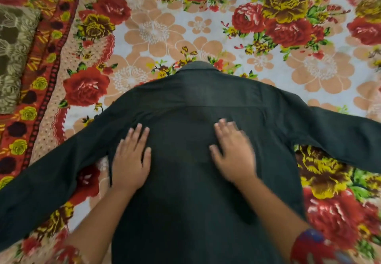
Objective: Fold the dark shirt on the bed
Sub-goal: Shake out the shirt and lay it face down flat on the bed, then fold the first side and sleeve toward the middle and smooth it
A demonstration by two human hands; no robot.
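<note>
The bed (257, 43), covered in a flowered spread, fills the frame. The dark shirt (195, 191) is laid back-up across the centre and lower frame, sleeves spread to both edges. The left hand (131, 161) and the blurred right hand (233, 152) are pressed flat, fingers extended, nothing gripped. If smoothed unevenly, the cloth could be bunched and later folds skewed.

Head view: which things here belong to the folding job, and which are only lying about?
Belong to the job:
- dark shirt, spread flat with the collar away from the person
- left hand, flat on the shirt
- right hand, flat on the shirt

Only lying about:
- floral bedsheet
- olive cushion at the left edge
</note>
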